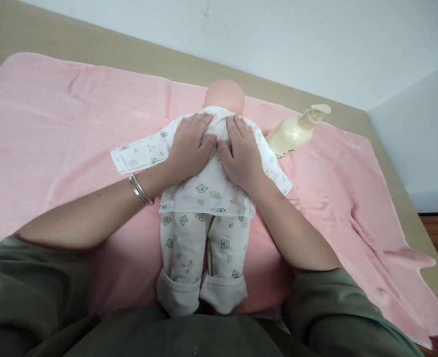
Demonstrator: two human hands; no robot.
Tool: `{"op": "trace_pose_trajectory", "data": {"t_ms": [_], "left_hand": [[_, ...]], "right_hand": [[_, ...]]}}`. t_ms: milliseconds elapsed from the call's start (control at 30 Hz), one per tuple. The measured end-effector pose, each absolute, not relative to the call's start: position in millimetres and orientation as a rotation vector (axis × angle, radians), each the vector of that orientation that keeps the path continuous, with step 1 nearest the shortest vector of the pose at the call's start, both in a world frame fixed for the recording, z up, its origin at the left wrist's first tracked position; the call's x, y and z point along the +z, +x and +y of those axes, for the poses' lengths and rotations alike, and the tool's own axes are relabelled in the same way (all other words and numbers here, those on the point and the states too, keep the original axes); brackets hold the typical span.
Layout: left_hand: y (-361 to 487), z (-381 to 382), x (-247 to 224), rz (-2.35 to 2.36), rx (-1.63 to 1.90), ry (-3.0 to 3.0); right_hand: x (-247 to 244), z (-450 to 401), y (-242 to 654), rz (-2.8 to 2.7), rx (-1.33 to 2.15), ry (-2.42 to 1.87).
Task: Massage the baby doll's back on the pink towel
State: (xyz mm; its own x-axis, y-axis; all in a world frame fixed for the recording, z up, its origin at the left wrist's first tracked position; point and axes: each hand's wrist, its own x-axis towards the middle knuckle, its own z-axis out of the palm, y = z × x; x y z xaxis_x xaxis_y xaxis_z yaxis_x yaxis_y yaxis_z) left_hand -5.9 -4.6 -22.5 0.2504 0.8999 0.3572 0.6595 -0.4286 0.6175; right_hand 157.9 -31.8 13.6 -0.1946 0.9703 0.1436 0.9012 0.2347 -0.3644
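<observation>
A baby doll point(224, 94) lies face down, its bare head pointing away from me. It wears a white long-sleeved top point(208, 191) and matching trousers point(224, 243) with green animal prints, the trouser cuffs turned up. My left hand point(191, 146) rests flat on the left of the doll's upper back, fingers stretched out. On the right of the back lies my right hand point(242, 153), also flat, and the two thumbs come close together near the middle. Neither hand grips anything. The doll's face is hidden.
Under the doll spreads a wrinkled pink blanket point(81, 124) on a wooden table point(140, 54). A cream pump bottle point(291, 135) leans or lies beside the doll's right-hand sleeve. White walls point(278, 39) stand behind the table and to the right.
</observation>
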Motion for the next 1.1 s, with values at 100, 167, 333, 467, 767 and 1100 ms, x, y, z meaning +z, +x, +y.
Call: {"op": "trace_pose_trajectory", "data": {"t_ms": [100,167,333,467,767,1100], "left_hand": [[-6,-5,-22,1.427,0.985,2.191],[-6,-6,-22,1.43,0.974,2.191],[-6,-7,-20,1.438,0.958,2.196],[-6,-7,-21,1.441,0.967,2.201],[-11,3,-32,1.361,1.032,2.218],[-10,2,-30,1.38,1.012,2.231]], "right_hand": [[13,-32,158,-2.179,0.288,-1.747],[12,-32,158,-2.175,0.291,-1.74],[12,-33,158,-2.154,0.296,-1.715],[18,-34,155,-2.188,0.297,-1.768],[19,-32,153,-2.208,0.298,-1.815],[15,-31,156,-2.177,0.313,-1.754]]}}
